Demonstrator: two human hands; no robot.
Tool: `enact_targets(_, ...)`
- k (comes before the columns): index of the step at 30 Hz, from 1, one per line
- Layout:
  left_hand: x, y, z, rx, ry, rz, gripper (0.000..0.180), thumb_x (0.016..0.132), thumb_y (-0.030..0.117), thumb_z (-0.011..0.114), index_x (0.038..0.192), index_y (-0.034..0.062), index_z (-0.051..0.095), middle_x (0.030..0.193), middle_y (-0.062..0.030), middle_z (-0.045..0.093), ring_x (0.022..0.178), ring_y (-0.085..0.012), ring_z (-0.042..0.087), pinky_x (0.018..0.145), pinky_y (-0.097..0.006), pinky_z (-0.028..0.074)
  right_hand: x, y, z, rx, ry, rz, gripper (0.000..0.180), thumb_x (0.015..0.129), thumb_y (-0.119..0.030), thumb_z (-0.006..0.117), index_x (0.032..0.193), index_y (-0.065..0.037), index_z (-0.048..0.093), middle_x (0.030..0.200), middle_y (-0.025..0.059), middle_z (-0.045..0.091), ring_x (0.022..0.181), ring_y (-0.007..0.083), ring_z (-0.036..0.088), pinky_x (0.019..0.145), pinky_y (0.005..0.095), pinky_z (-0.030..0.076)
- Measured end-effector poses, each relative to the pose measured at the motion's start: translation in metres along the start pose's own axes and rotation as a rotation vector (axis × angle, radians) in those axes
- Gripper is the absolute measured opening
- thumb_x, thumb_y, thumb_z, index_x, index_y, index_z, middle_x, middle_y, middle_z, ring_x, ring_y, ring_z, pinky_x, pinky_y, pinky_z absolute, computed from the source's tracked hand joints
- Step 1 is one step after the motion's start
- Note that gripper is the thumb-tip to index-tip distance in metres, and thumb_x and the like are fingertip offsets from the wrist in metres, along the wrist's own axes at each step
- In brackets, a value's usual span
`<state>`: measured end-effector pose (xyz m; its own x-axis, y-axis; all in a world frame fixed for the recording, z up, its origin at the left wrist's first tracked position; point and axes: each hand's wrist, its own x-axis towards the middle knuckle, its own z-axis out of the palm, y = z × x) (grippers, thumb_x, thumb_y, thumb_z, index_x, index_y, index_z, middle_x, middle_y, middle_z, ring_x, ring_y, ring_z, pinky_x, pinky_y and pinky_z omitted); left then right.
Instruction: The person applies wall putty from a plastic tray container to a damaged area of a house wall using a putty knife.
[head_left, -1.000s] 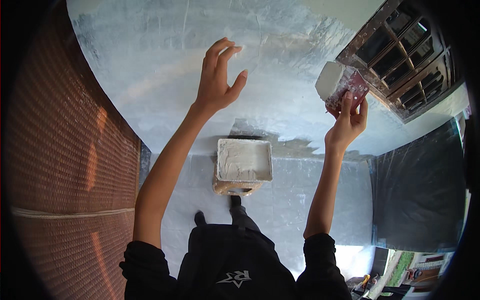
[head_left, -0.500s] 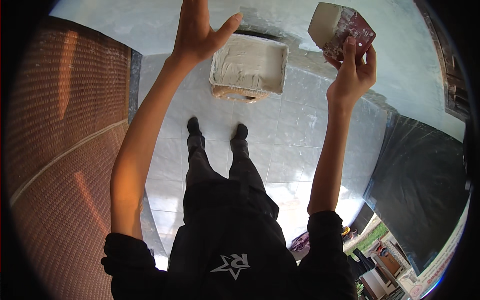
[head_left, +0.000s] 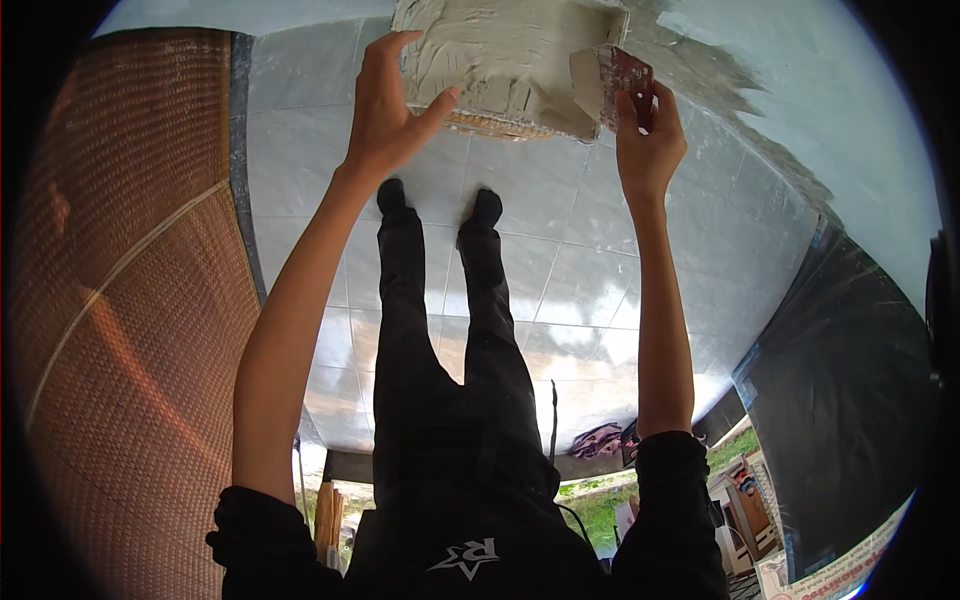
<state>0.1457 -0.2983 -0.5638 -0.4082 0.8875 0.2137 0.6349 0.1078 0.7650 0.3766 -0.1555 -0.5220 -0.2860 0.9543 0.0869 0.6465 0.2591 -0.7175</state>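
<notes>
Wet grey-beige plaster (head_left: 500, 60) fills a rectangular tray, whose near wall (head_left: 545, 128) faces me. In my right hand (head_left: 652, 150) is a flat dark-red scraper (head_left: 634, 80), pinched between thumb and fingers. A plaster-coated part of its blade reaches over the tray's right end; whether it touches the plaster inside I cannot tell. At the tray's left end my left hand (head_left: 390, 110) is open, thumb spread away from the fingers. Those fingertips are close to the tray's left wall, and contact is unclear. Nothing shows in that hand.
Grey floor tiles (head_left: 400, 265) lie under my feet. A pale, patchily coated wall (head_left: 820, 110) runs along the far and right sides. Brown woven panels (head_left: 150, 290) stand at left, a dark sheet (head_left: 850, 390) at right. Purple cloth (head_left: 598, 440) lies on the floor behind me.
The scraper in my right hand has come down and left from in front of the wall to the tray. My left hand has lowered to the tray's left end. The tray now appears higher in view.
</notes>
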Motion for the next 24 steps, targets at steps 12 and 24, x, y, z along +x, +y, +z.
enact_targets(12,-0.038,-0.061,0.079,0.266,-0.016,-0.062,0.077,0.073,0.034,0.079,0.131,0.0098,0.035,0.129,-0.0154,0.04,0.129,-0.0372,0.033,0.105,-0.054,0.025,0.001,0.08,0.065,-0.187,-0.187,-0.146,0.027,0.086,0.0,0.057,0.111,-0.009,0.057,0.085,0.0194,0.068,0.079,0.0376,0.066,0.063,0.0413,0.053)
enact_targets(24,-0.045,-0.08,0.097,0.342,0.026,-0.15,0.089,0.069,0.051,0.078,0.135,0.0135,0.032,0.137,-0.0169,0.027,0.134,-0.0477,0.014,0.106,-0.061,0.017,0.002,0.095,0.08,-0.268,-0.315,-0.021,0.033,0.088,-0.003,0.056,0.119,-0.014,0.055,0.092,0.0201,0.067,0.088,0.0379,0.065,0.07,0.0423,0.052)
